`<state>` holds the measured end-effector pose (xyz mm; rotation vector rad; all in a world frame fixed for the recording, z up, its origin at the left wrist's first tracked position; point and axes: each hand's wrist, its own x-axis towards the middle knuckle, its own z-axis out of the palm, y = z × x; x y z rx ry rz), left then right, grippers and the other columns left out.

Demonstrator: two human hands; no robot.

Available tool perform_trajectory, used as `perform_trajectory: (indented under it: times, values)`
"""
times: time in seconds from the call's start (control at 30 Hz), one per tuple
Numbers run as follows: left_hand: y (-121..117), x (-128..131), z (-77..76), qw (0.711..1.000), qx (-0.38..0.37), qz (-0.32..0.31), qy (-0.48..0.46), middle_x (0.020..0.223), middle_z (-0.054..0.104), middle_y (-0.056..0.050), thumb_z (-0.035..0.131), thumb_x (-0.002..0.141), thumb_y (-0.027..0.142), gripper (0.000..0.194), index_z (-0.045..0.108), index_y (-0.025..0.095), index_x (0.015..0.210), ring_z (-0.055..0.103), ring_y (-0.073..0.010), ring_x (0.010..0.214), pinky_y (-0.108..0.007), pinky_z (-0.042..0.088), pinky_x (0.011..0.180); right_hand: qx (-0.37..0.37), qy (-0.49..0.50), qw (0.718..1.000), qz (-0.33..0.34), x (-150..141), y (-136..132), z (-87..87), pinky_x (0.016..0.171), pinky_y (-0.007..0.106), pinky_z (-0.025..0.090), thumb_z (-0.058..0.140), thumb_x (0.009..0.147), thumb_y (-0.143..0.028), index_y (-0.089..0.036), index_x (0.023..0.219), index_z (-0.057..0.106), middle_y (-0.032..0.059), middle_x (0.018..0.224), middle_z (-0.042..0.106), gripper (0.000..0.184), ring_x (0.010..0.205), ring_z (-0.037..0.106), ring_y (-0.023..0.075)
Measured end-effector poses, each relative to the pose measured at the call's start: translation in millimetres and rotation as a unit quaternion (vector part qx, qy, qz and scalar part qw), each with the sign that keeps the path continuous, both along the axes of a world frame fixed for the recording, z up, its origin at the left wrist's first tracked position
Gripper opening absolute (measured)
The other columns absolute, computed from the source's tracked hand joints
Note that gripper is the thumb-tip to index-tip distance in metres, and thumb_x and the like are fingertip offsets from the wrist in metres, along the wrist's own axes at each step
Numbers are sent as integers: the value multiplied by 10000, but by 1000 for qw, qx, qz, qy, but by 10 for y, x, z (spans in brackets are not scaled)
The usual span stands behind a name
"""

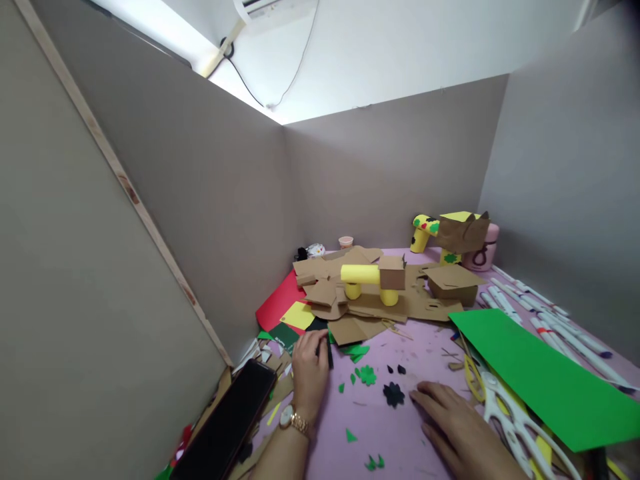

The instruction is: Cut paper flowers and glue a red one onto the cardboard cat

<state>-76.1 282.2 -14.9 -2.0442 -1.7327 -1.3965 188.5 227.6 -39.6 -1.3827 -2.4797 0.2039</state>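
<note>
My left hand (311, 363), with a watch (294, 419) on its wrist, has its fingers bent and closed on a piece of black paper (329, 355) beside the scrap pile. My right hand (457, 427) lies low over the table, fingers apart, holding nothing. Just left of its fingertips is a black paper flower (393, 395). A green paper flower (367, 375), two small black pieces (397, 369) and several green snippets lie between the hands. Beyond them stands a yellow tube figure (361, 274) with a cardboard box head (392, 273).
A large green sheet (545, 377) partly covers scissors (510, 417) on the right, with several markers (565, 333) behind. A phone (227, 420) lies on the left. Cardboard pieces (420, 293), a spotted yellow figure (423, 233) and a pink jar (483, 250) stand farther back. Grey panels (400, 167) enclose the table.
</note>
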Motion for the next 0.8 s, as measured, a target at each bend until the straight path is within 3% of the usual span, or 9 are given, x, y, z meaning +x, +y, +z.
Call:
perform_trajectory:
  times: [0.37,0.8]
  values:
    - [3,-30,-51,997,43,43,50,862,689,-87,457,876,171,194,644,169,928,600,-247,813,-393,433,744,2,21,1000,-3,-36,-46,66,904,465,491,455,785,-77,-106,1187,594,184,1182,611,427,1080,572,305]
    - [-1,-28,-95,993,35,62,89,847,704,-79,448,865,139,205,643,170,920,606,-241,784,-381,420,734,9,64,998,-21,-96,-73,96,910,448,452,474,789,-54,-82,1169,600,176,1150,613,402,1053,544,297]
